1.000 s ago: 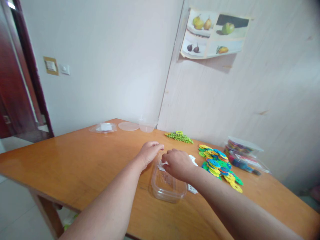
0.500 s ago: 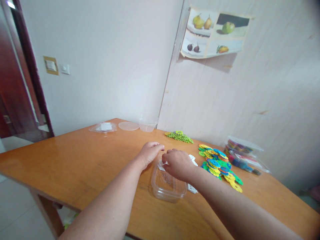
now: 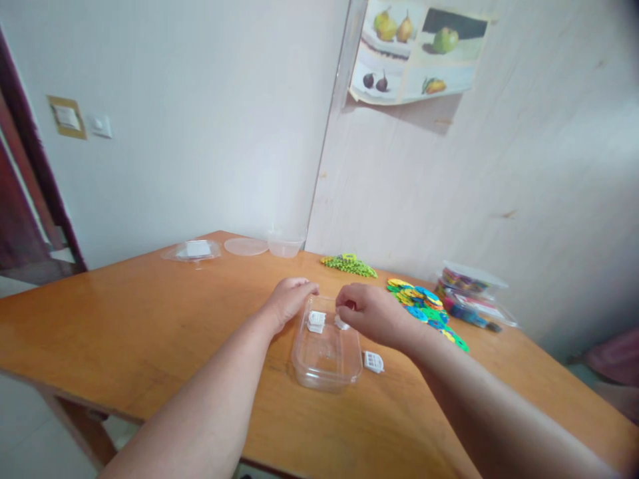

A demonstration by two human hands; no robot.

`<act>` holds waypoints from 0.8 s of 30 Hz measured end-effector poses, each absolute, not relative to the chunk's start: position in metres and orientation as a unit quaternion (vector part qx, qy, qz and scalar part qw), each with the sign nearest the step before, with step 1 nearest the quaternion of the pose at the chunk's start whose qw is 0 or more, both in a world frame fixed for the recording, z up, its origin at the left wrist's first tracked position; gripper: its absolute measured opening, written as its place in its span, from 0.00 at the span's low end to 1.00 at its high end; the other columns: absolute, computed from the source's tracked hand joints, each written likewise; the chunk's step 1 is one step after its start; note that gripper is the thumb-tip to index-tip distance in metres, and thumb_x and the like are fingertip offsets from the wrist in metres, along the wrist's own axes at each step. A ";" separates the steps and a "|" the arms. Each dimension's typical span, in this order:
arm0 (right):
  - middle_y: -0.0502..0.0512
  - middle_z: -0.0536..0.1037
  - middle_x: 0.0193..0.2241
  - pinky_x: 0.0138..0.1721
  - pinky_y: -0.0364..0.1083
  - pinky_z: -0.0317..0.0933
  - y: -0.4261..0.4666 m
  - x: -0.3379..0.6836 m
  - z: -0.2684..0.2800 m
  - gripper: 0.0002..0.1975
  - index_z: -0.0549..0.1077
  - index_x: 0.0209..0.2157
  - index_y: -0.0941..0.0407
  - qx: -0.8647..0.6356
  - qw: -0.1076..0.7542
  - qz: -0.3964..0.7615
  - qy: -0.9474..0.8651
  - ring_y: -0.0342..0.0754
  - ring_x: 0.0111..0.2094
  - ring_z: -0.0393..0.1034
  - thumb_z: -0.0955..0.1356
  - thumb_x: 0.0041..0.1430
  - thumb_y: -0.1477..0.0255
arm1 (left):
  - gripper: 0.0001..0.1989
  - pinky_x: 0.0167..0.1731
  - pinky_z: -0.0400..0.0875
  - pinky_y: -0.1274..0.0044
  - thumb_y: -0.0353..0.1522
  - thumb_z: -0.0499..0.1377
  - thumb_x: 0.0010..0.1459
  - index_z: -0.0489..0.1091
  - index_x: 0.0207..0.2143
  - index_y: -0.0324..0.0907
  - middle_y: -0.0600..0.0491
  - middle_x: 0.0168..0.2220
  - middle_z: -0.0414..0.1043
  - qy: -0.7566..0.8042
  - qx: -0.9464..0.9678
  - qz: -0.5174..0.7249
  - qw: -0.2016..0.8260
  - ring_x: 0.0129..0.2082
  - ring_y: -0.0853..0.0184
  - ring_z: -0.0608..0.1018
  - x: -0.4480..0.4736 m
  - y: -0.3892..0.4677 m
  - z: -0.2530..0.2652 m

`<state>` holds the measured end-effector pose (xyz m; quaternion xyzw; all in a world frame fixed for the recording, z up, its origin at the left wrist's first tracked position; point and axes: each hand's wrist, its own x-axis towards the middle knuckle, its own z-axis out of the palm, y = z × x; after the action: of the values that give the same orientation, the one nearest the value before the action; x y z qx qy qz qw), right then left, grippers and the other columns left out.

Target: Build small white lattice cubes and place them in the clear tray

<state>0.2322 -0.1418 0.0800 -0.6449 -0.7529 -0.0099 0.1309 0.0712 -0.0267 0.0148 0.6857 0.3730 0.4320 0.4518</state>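
A clear plastic container [image 3: 327, 372], lidless, stands in front of me on the table. My left hand [image 3: 292, 299] grips its far left corner, thumb and fingers at the rim. My right hand [image 3: 372, 311] is over the far right part, its fingers pinched on a small white plastic piece [image 3: 341, 322] that is partly hidden beneath them. Inside the container, toward the far left, sits a small stack of white pieces [image 3: 316, 322]. Another white piece [image 3: 373, 362] with slots lies on the table just right of the container.
Colourful notched discs [image 3: 424, 309] lie piled behind my right hand, with green-yellow pieces [image 3: 349, 265] by the wall. Filled clear boxes [image 3: 474, 293] stand at the right. A clear lid [image 3: 192, 250], a round lid [image 3: 246, 247] and an empty tub [image 3: 285, 246] are at the back left.
My right hand has shifted right across the container, away from my left hand. The white stack inside now shows uncovered. The camera view has turned slightly to the right.
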 end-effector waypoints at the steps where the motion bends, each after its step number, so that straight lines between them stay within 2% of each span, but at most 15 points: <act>1: 0.50 0.77 0.31 0.30 0.42 0.54 -0.148 0.241 0.080 0.08 0.75 0.33 0.54 -0.647 0.140 0.009 -0.749 0.43 0.31 0.67 0.63 0.56 0.72 | 0.13 0.31 0.60 0.75 0.40 0.58 0.47 0.76 0.26 0.39 0.54 0.26 0.74 0.379 0.686 0.428 0.450 0.31 0.65 0.72 0.071 -0.027 0.015; 5: 0.52 0.77 0.31 0.30 0.42 0.55 -0.172 0.275 0.067 0.08 0.75 0.33 0.56 -0.659 0.127 0.082 -0.737 0.44 0.30 0.67 0.65 0.55 0.70 | 0.14 0.27 0.59 0.76 0.41 0.58 0.48 0.75 0.27 0.39 0.55 0.22 0.71 0.379 0.683 0.409 0.471 0.27 0.66 0.70 0.072 -0.027 0.014; 9: 0.53 0.77 0.35 0.32 0.43 0.57 -0.188 0.292 0.048 0.16 0.76 0.40 0.54 -0.688 0.103 0.115 -0.709 0.47 0.33 0.69 0.71 0.50 0.62 | 0.14 0.26 0.58 0.77 0.42 0.59 0.47 0.74 0.26 0.40 0.56 0.22 0.70 0.371 0.674 0.417 0.485 0.25 0.67 0.70 0.073 -0.028 0.013; 11: 0.52 0.78 0.36 0.33 0.44 0.58 -0.192 0.293 0.040 0.17 0.77 0.40 0.53 -0.687 0.103 0.118 -0.709 0.47 0.34 0.70 0.71 0.49 0.60 | 0.14 0.25 0.59 0.77 0.42 0.59 0.48 0.74 0.27 0.40 0.56 0.22 0.70 0.367 0.670 0.421 0.488 0.24 0.68 0.70 0.073 -0.029 0.012; 15: 0.50 0.78 0.33 0.32 0.43 0.57 -0.194 0.289 0.031 0.12 0.77 0.36 0.52 -0.683 0.109 0.119 -0.712 0.46 0.32 0.70 0.71 0.48 0.64 | 0.14 0.25 0.60 0.77 0.43 0.59 0.47 0.73 0.27 0.40 0.56 0.21 0.70 0.380 0.668 0.417 0.485 0.23 0.68 0.70 0.074 -0.032 0.014; 24: 0.49 0.76 0.30 0.27 0.41 0.53 -0.193 0.292 0.024 0.10 0.75 0.34 0.54 -0.678 0.156 0.131 -0.706 0.43 0.29 0.67 0.70 0.47 0.68 | 0.15 0.28 0.63 0.77 0.44 0.60 0.49 0.73 0.28 0.40 0.55 0.25 0.72 0.391 0.681 0.413 0.462 0.27 0.66 0.73 0.077 -0.038 0.015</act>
<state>0.2921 -0.1931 0.0239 -0.6778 -0.7064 0.1310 0.1563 0.0767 -0.0376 0.0147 0.6810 0.3906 0.4125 0.4620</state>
